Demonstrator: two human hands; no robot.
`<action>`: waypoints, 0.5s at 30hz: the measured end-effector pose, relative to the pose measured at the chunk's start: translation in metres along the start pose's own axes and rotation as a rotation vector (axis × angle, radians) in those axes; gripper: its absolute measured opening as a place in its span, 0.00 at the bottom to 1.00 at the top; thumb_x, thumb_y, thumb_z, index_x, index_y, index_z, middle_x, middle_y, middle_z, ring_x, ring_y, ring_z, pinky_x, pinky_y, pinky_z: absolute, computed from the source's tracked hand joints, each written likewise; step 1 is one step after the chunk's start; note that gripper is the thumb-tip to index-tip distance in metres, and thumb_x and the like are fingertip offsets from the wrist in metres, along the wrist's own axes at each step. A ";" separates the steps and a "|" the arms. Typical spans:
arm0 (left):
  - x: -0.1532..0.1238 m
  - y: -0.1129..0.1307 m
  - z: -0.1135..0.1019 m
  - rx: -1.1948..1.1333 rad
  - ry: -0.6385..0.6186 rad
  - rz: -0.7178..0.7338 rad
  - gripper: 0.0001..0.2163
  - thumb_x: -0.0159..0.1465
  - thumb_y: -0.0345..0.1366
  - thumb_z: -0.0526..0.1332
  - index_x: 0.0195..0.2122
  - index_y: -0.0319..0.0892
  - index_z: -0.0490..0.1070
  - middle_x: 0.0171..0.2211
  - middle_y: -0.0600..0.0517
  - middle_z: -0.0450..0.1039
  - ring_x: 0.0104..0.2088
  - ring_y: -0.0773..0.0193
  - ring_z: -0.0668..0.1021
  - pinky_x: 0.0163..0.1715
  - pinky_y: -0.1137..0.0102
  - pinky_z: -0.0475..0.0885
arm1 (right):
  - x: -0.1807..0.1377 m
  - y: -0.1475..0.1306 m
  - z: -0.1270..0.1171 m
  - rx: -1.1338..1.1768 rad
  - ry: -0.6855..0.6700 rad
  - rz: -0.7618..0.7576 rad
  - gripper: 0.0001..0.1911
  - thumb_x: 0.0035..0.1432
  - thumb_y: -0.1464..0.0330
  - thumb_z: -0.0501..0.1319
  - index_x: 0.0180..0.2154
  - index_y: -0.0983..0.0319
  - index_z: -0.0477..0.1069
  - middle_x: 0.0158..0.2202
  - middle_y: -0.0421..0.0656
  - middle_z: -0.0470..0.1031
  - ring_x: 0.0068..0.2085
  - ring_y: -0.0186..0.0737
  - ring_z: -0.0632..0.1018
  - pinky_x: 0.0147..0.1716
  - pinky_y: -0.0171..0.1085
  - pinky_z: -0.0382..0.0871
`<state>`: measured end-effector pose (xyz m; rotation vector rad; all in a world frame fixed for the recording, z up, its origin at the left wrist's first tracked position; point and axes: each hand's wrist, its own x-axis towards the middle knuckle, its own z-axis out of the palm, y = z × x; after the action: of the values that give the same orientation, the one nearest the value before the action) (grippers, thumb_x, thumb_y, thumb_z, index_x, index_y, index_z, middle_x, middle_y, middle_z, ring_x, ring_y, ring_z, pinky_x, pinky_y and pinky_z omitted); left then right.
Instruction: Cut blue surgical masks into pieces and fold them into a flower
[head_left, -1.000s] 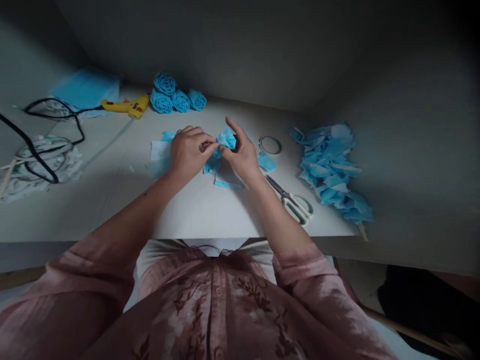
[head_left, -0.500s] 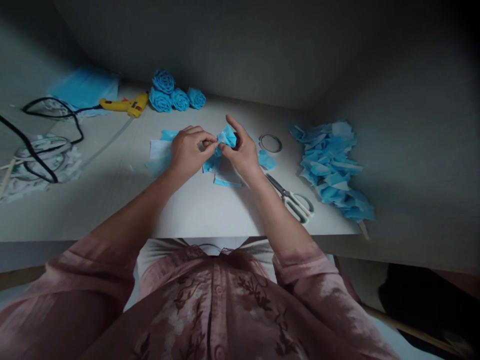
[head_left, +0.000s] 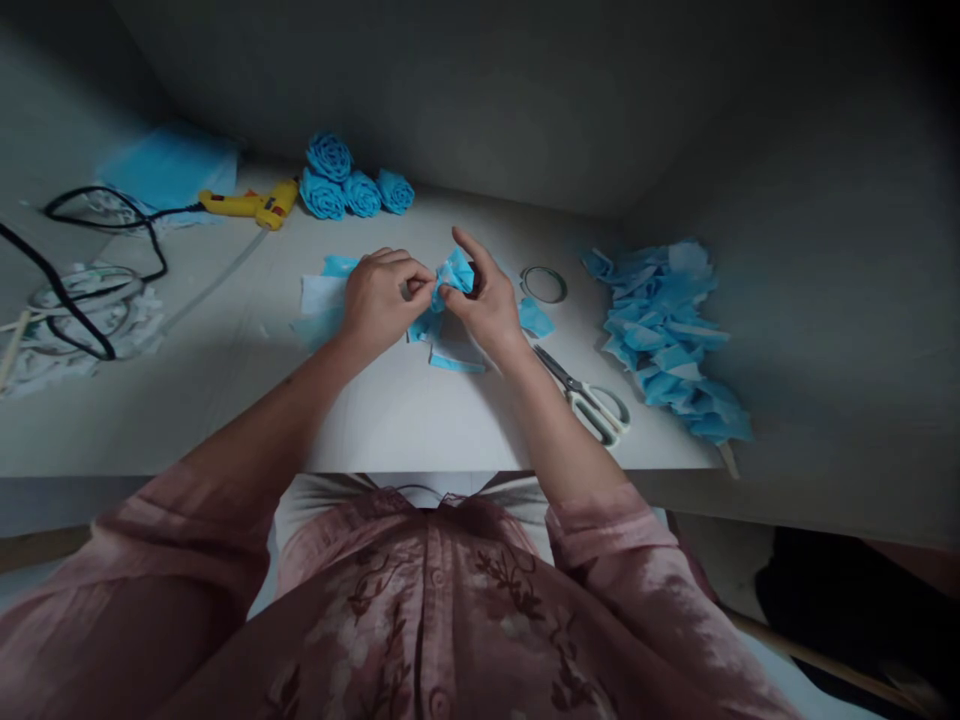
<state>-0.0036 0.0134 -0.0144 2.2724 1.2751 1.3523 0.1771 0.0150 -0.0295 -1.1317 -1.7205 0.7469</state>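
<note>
Both hands meet over the middle of the white table [head_left: 390,410]. My left hand [head_left: 379,300] is closed, its fingertips pinching one side of a small folded piece of blue paper [head_left: 454,272]. My right hand [head_left: 484,295] pinches the other side with thumb and fingers, the index finger raised. Several flat blue and white paper pieces [head_left: 319,298] lie under and around the hands.
Three rolled blue paper roses [head_left: 349,185] and a yellow glue gun [head_left: 251,204] with a black cord [head_left: 90,280] lie at the back left. Scissors [head_left: 589,398] and a tape ring [head_left: 543,284] sit right of my hands. A heap of blue paper scraps [head_left: 667,335] is at the far right.
The hands keep pinching the blue piece, with only small finger shifts. The whole view has drifted slightly downward.
</note>
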 end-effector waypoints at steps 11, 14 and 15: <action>0.000 -0.003 0.000 -0.053 0.008 -0.027 0.06 0.60 0.29 0.63 0.27 0.44 0.77 0.25 0.54 0.73 0.30 0.64 0.72 0.37 0.66 0.70 | 0.000 -0.002 0.000 0.094 0.021 0.030 0.37 0.60 0.60 0.69 0.69 0.51 0.63 0.40 0.41 0.76 0.45 0.48 0.79 0.47 0.51 0.80; 0.001 -0.004 0.000 -0.050 0.002 -0.015 0.06 0.61 0.31 0.64 0.28 0.44 0.78 0.26 0.54 0.74 0.31 0.63 0.73 0.37 0.66 0.70 | 0.001 0.000 0.000 0.093 0.037 0.032 0.37 0.60 0.61 0.68 0.68 0.51 0.64 0.42 0.41 0.77 0.45 0.48 0.79 0.47 0.51 0.80; 0.001 -0.004 0.000 -0.046 0.000 -0.012 0.05 0.62 0.31 0.64 0.29 0.44 0.78 0.26 0.54 0.74 0.31 0.63 0.73 0.38 0.65 0.70 | 0.001 0.001 0.001 0.088 0.039 0.033 0.37 0.59 0.61 0.68 0.68 0.52 0.64 0.42 0.41 0.77 0.45 0.47 0.79 0.47 0.50 0.80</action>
<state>-0.0061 0.0163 -0.0162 2.2306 1.2421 1.3635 0.1768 0.0167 -0.0300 -1.1091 -1.6243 0.8082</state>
